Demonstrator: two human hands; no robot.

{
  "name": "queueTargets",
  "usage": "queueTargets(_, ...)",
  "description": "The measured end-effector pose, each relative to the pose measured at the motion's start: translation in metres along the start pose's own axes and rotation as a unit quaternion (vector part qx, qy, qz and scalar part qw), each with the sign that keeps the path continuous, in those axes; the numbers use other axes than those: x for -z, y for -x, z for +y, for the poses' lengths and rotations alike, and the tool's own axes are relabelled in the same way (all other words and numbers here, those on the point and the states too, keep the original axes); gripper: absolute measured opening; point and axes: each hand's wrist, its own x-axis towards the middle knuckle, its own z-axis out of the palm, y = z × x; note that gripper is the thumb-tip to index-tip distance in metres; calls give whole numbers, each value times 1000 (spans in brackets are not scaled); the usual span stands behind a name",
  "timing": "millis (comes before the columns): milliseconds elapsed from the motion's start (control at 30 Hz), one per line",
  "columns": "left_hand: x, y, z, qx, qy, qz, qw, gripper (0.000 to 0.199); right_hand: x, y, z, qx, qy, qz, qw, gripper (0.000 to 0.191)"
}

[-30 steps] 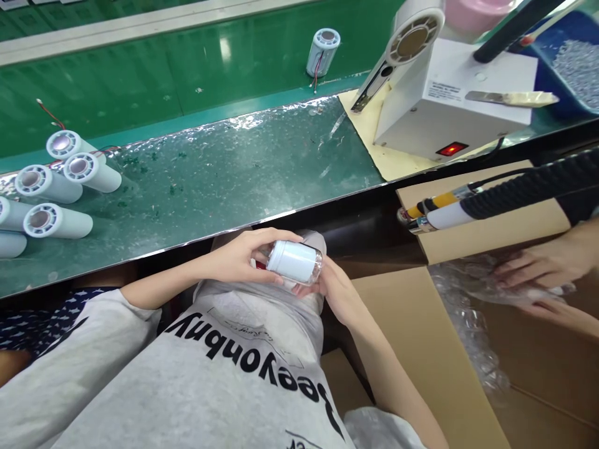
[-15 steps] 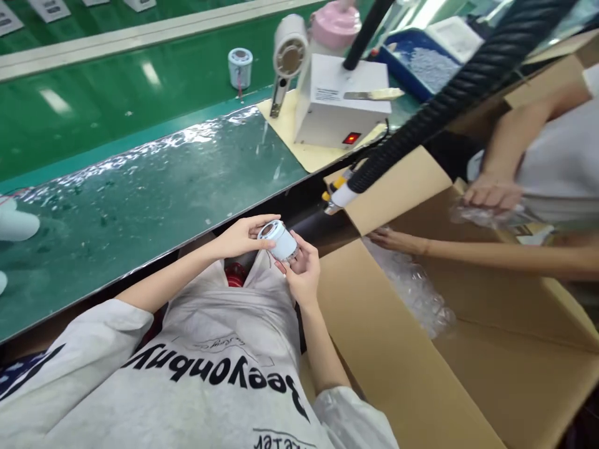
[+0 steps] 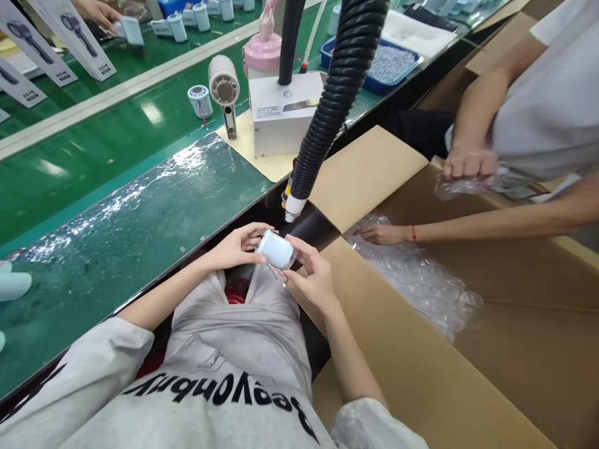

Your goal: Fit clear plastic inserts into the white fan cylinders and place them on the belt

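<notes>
Between my two hands, above my lap, is a light-blue cylindrical housing (image 3: 277,251) with thin wires hanging from its lower side. My left hand (image 3: 242,246) grips one end of it, thumb below and fingers above. The other end, which looks clear or metallic, is held by the fingers of my right hand (image 3: 312,274), close to the wires. A similar light-blue housing (image 3: 200,103) with a red wire stands on the green bench. Just beyond my hands hangs the white nozzle (image 3: 294,207) of a black corrugated hose (image 3: 334,100).
A white box-shaped machine (image 3: 276,134), a handheld fan (image 3: 224,87) and a pink-lidded bottle (image 3: 264,53) stand on the bench (image 3: 187,199). To the right, a co-worker's hands (image 3: 470,165) handle clear plastic over an open cardboard box (image 3: 397,374). Product boxes (image 3: 79,37) line the far side.
The housing has turned in my hands, so its round vented end no longer faces me and its smooth side shows. My view has shifted; the hose now hangs nearer the middle.
</notes>
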Motion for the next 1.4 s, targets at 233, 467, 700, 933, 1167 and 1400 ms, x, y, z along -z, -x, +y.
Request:
queueTargets(233, -3, 62, 21, -91, -61, -53, 993, 82, -12, 14, -45, -49, -29, -101, 993, 52)
queueTargets(467, -4, 91, 28, -2, -32, -36, 999, 80, -32, 19, -63, -173, -72, -113, 976, 51)
queueTargets(700, -1, 110, 27, -17, -45, -37, 998, 84, -42, 23, -72, -113, -36, -119, 986, 38)
queueTargets(933, 0, 117, 23, -86, -109, -46, 989, 83, -46, 29, -77, -48, 37, -119, 991, 39)
queueTargets(1167, 5, 119, 19, -170, -166, -59, 970, 89, -50, 36, -81, 40, 56, -109, 992, 65)
queueTargets(1400, -5, 113, 17, -230, -189, -24, 954, 79, -51, 39, -74, 77, 68, -131, 986, 82)
